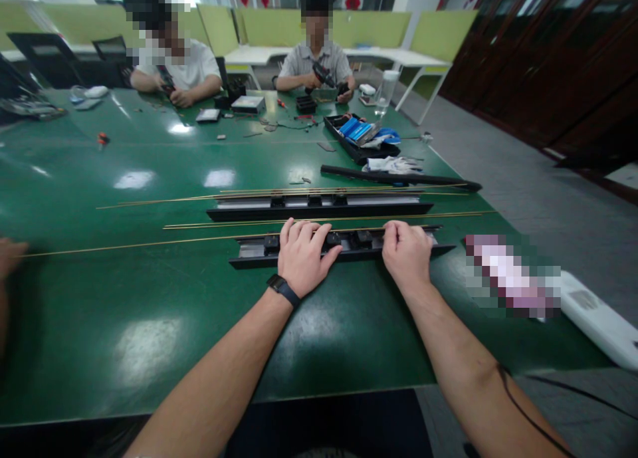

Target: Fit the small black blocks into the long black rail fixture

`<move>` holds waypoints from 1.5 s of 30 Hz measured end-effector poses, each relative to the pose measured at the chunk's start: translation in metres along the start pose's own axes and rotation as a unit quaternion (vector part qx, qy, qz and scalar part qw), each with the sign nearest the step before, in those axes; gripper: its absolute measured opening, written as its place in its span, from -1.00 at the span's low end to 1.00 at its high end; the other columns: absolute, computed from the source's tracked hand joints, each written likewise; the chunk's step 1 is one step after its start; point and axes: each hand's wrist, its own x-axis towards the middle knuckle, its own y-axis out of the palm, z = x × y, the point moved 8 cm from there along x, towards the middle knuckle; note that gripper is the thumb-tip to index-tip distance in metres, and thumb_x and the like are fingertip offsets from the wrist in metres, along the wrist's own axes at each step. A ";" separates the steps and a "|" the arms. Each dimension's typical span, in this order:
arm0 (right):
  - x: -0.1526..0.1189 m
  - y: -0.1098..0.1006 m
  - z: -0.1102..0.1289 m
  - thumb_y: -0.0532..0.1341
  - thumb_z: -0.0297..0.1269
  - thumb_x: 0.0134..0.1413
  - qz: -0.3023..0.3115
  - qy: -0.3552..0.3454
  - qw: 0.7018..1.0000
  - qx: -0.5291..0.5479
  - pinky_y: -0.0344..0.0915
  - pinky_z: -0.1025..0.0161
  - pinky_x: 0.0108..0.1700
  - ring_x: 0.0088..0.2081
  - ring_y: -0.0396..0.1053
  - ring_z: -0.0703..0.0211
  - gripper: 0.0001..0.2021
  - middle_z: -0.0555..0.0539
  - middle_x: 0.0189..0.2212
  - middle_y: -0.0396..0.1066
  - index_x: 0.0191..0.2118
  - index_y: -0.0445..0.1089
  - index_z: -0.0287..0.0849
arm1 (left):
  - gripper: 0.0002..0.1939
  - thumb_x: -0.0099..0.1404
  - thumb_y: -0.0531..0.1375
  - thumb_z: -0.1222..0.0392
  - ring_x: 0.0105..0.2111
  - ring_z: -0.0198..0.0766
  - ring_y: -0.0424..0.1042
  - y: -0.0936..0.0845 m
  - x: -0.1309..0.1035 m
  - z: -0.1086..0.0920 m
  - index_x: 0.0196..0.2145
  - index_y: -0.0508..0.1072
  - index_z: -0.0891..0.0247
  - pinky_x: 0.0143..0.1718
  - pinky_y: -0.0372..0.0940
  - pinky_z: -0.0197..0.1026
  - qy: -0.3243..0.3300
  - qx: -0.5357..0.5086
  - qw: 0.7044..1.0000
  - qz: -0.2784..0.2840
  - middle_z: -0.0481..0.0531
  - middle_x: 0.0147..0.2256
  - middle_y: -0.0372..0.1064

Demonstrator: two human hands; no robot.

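Note:
A long black metal rail (343,258) with a silvery channel lies crosswise in front of me. Black blocks (362,237) sit along its channel. My left hand (304,255), with a dark band on the wrist, grips the rail, fingers bent over its far side and thumb on the near side. Near the rail's right end, my right hand (407,253) is closed in a pinch on a thin brass-coloured rod (199,239). The rod runs along the rail and far out to the left; its end in my fingers is hidden.
Beyond lies a second black rail (319,212) with more thin rods (164,202). Farther back are a black tube (399,177), white gloves (391,165) and a black tray (349,145). Another person's hand (10,257) is at the left edge. Two people sit opposite.

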 end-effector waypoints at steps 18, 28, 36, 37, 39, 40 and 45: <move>0.003 -0.009 -0.012 0.04 -0.09 0.37 -0.028 0.031 0.999 -0.016 0.02 0.06 -0.09 -0.24 0.31 0.00 -0.67 -0.12 -0.39 0.49 -0.19 0.51 -0.13 | -0.55 0.43 0.21 -0.15 0.15 0.05 0.37 0.002 -0.001 0.002 0.15 0.52 0.11 0.44 -0.06 0.24 -0.003 0.001 1.000 -0.003 0.13 0.03 0.52; 0.004 -0.012 -0.015 0.07 -0.13 0.35 -0.048 0.040 0.997 -0.056 0.00 0.06 -0.14 -0.25 0.30 -0.01 -0.68 -0.16 -0.42 0.47 -0.29 0.51 -0.14 | -0.55 0.44 0.20 -0.15 0.15 0.05 0.37 0.001 -0.001 0.002 0.14 0.52 0.11 0.45 -0.08 0.24 -0.005 0.001 1.000 -0.005 0.12 0.02 0.52; 0.003 -0.010 -0.016 0.09 -0.08 0.37 -0.036 0.036 0.999 -0.018 0.02 0.05 -0.08 -0.23 0.33 0.01 -0.69 -0.09 -0.40 0.49 -0.24 0.52 -0.10 | -0.55 0.44 0.20 -0.15 0.15 0.04 0.36 0.001 0.000 0.002 0.14 0.52 0.12 0.45 -0.07 0.23 -0.004 0.001 1.000 -0.004 0.12 0.02 0.52; 0.003 -0.009 -0.012 0.09 -0.08 0.37 -0.027 0.022 0.999 -0.008 0.03 0.05 -0.07 -0.22 0.34 0.02 -0.69 -0.07 -0.39 0.50 -0.23 0.52 -0.09 | -0.55 0.45 0.20 -0.14 0.15 0.04 0.36 0.001 0.000 0.001 0.14 0.52 0.12 0.45 -0.07 0.23 -0.004 0.001 1.000 -0.004 0.12 0.02 0.52; 0.002 -0.007 -0.007 0.10 -0.07 0.37 -0.017 0.005 1.000 -0.004 0.02 0.06 -0.06 -0.21 0.35 0.02 -0.69 -0.06 -0.39 0.51 -0.24 0.52 -0.09 | -0.55 0.45 0.20 -0.15 0.15 0.04 0.36 0.001 0.000 0.001 0.14 0.52 0.13 0.45 -0.08 0.22 -0.003 0.003 1.000 -0.006 0.12 0.02 0.52; 0.002 -0.006 -0.007 0.10 -0.07 0.37 -0.017 0.003 1.000 -0.009 0.02 0.06 -0.07 -0.21 0.34 0.02 -0.68 -0.07 -0.40 0.51 -0.25 0.52 -0.10 | -0.55 0.45 0.19 -0.15 0.15 0.04 0.36 0.001 0.000 0.001 0.14 0.52 0.13 0.45 -0.08 0.22 -0.002 0.005 1.000 -0.006 0.12 0.02 0.52; 0.004 -0.010 -0.015 0.07 -0.13 0.37 -0.033 0.046 0.996 -0.075 -0.05 0.08 -0.14 -0.21 0.29 0.00 -0.68 -0.13 -0.42 0.48 -0.32 0.49 -0.14 | -0.55 0.44 0.20 -0.15 0.14 0.03 0.37 0.001 -0.001 0.002 0.14 0.52 0.11 0.45 -0.10 0.24 -0.005 0.008 1.000 -0.001 0.10 0.03 0.52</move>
